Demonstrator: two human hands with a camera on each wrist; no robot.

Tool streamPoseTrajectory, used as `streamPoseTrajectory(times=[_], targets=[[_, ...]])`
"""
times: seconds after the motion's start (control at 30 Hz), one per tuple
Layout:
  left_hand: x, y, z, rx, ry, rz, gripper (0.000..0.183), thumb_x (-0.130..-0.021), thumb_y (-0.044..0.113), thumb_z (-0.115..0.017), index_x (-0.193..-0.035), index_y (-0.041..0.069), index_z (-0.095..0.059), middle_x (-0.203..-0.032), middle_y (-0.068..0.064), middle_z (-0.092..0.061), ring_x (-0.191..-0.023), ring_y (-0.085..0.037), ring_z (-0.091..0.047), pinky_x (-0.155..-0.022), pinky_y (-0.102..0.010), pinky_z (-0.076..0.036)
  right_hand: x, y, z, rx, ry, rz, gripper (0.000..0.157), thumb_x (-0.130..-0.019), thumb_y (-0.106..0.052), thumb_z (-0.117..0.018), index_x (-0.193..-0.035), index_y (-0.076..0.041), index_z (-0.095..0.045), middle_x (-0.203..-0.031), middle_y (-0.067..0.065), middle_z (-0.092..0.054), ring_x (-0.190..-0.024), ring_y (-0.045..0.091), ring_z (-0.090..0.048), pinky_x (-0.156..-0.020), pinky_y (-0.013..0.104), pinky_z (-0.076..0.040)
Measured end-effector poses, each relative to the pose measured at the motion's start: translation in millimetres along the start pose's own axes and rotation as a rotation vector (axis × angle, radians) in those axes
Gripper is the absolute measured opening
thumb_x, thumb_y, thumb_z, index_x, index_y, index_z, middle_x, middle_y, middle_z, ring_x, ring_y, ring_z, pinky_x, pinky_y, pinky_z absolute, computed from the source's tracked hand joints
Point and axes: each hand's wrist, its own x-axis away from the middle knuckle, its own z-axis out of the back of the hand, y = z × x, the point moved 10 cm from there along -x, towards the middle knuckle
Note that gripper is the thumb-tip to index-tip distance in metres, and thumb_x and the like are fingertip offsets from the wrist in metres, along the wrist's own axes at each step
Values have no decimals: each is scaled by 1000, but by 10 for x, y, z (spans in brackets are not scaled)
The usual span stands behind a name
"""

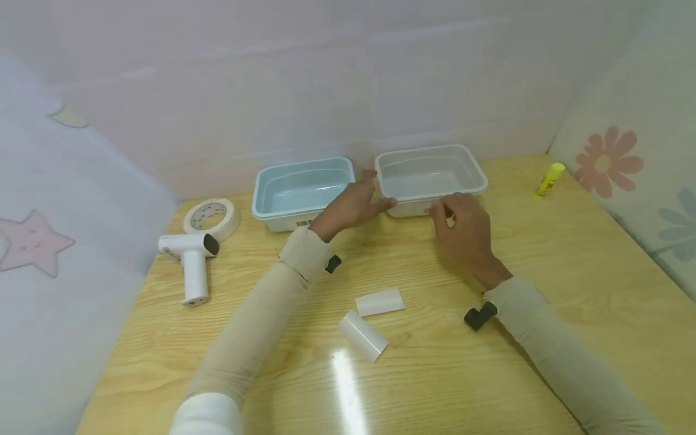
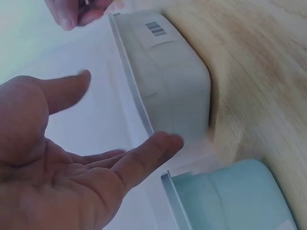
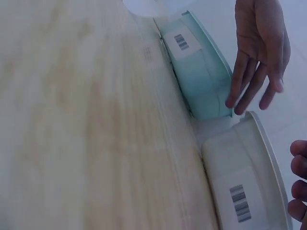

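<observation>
My left hand (image 1: 350, 205) is spread over the gap between a light blue plastic basin (image 1: 283, 219) and a whitish one (image 1: 411, 209). Its thumb lies close to the whitish basin's front left rim, and in the left wrist view the palm (image 2: 72, 191) shows nothing in it. At the front right of the whitish basin is my right hand (image 1: 466, 235), fingers loosely bent near the rim. In the right wrist view only its fingertips (image 3: 298, 167) show, beside the rim. No held thing can be made out there. Each basin bears a barcode label.
Two white curved slips (image 1: 380, 301) lie mid-table, one nearer me (image 1: 364, 336). At left are a roll of whitish tape (image 1: 228, 226) and a white gun-shaped device (image 1: 194, 275). A yellow glue stick (image 1: 550, 179) stands at the far right. Walls border the table's back and sides.
</observation>
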Motion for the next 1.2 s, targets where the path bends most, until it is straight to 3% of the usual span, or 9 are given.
streamPoseTrajectory(times=[0.1,0.23,0.43,0.57,0.67,0.8,0.9,1.07,1.2], targets=[[63,-1,-24,-27,-20,-3,64,-105,40,-52,-146,-8,-40,-125,-21,-63,-92,-23,-65,-82,-37,-53,-96,156,109,75,58,-12,27,-100,-23,-55,-92,-1,-68,-84,11,-60,-80,30,-51,-66,41,-42],[109,-49,-94,-46,-19,10,47,-107,34,-51,-128,-7,-60,-78,-10,-57,-54,-14,-39,-60,-31,-42,-202,445,207,181,82,-88,29,-100,-25,-54,-105,2,-64,-99,20,-56,-90,40,-49,-69,49,-40],[311,-43,-135,-85,64,-54,35,-107,33,-51,-96,4,-69,-71,0,-54,-55,-11,-42,-53,-26,-39,-271,915,242,274,-29,-288,49,-101,-38,-50,-127,2,-60,-123,29,-48,-110,49,-44,-86,64,-36],[537,-13,20,-176,190,-126,48,-105,41,-52,-68,11,-58,-56,1,-45,-48,-10,-35,-48,-26,-33,-254,1228,170,274,-209,-466,66,-102,-50,-39,-144,1,-49,-136,31,-41,-120,51,-39,-91,68,-35],[713,-62,192,-239,296,-150,53,-101,49,-56,-61,15,-51,-54,3,-42,-49,-10,-37,-47,-27,-33,-194,1393,112,239,-326,-573,76,-102,-57,-31,-149,2,-41,-137,30,-40,-123,50,-39,-92,67,-37],[961,-235,477,-298,462,-187,48,-94,55,-65,-73,11,-57,-71,-1,-49,-65,-19,-45,-60,-33,-41,-152,1467,83,204,-402,-611,78,-103,-59,-26,-136,6,-55,-123,30,-53,-110,50,-50,-83,64,-43],[1069,-511,687,-335,534,-138,61,-87,64,-67,-100,5,-59,-99,-9,-49,-89,-28,-44,-80,-43,-39,-159,1460,91,228,-460,-603,77,-103,-58,-24,-118,6,-63,-106,27,-61,-91,45,-57,-68,57,-46],[1094,-1191,911,-327,493,69,105,-79,78,-64,-149,5,-33,-148,-20,-27,-132,-41,-27,-100,-60,-27,-149,1462,113,259,-538,-607,75,-102,-58,-23,-113,6,-61,-98,25,-61,-80,40,-56,-59,49,-44],[1088,-1627,956,-293,421,161,127,-76,80,-65,-161,9,-4,-162,-22,-7,-147,-44,-8,-110,-69,-13,-125,1497,122,257,-551,-599,74,-102,-58,-24,-111,5,-61,-93,22,-60,-76,37,-54,-55,45,-42]])
